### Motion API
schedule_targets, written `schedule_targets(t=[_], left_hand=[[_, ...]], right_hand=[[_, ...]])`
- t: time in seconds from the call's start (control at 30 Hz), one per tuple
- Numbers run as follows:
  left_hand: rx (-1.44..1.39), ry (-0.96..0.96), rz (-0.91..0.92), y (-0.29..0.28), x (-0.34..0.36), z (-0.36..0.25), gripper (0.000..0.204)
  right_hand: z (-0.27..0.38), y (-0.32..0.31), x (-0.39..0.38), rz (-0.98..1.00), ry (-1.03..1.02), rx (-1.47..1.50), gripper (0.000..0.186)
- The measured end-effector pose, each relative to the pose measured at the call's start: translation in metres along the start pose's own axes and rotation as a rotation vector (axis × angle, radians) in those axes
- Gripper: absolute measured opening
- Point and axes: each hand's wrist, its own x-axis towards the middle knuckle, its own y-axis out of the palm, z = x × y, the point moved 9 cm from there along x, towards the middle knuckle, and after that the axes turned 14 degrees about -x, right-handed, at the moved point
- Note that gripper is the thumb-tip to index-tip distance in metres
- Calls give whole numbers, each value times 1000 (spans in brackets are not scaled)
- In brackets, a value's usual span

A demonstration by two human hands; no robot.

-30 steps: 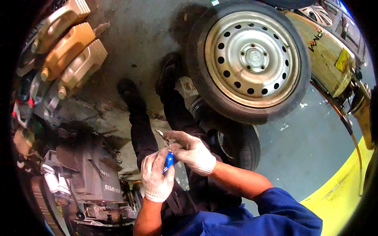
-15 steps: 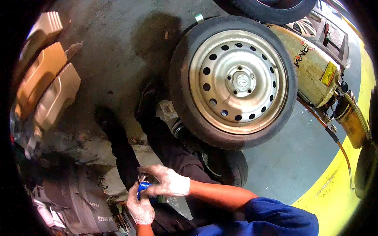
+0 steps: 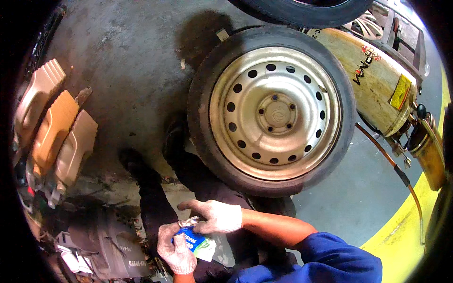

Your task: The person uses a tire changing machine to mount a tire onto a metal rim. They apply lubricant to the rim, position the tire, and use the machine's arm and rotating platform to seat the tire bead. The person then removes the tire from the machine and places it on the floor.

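Observation:
My left hand (image 3: 175, 248), in a white knitted glove, is closed on a blue, green and white printed label (image 3: 191, 237), its thumb lying over the front. The label hangs bent, its white and green end out past the fingers. My right hand (image 3: 216, 216), gloved alike, has its index finger stretched to the left and its lower fingers closed at the label's top edge, by a crumpled whitish bit (image 3: 188, 222). Just beyond my hands is a tyre on a silver steel wheel (image 3: 278, 113), with round holes around its rim and a centre cap.
Another tyre (image 3: 302, 13) lies at the far edge. A dirty cream air tank (image 3: 363, 80) with a brown hose (image 3: 391, 160) is at right, beside yellow bodywork (image 3: 401, 236). Beige and orange padded arms (image 3: 55, 129) stand at left. A grey case (image 3: 118, 252) sits at lower left.
More of the label shows below my left hand. My right index finger has straightened. Both hands and the wheel sit lower in view, the wheel also further left; my view has shifted too.

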Motion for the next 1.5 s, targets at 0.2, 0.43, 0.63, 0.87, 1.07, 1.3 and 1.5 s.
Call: schedule_targets(t=[0.2,0.43,0.63,0.87,1.07,1.3,1.5], left_hand=[[-14,206,139,70,11,-58,20],[208,93,434,146,66,-80,6],[394,-21,307,131,90,-92,5],[446,-29,338,125,108,-92,8],[382,-174,216,89,117,-87,8],[399,-98,289,105,118,-107,8],[245,16,258,109,102,-99,8]], right_hand=[[16,-54,-48,-82,-126,143,33],[-32,-125,-113,-565,-4,402,32],[-126,-136,-261,-1200,282,764,26],[-206,-18,-441,-1385,1001,685,15],[-291,-71,-552,-1728,1035,541,58],[-406,-161,-561,-1222,1602,-337,55],[-461,-110,-537,-591,1604,-646,43]])
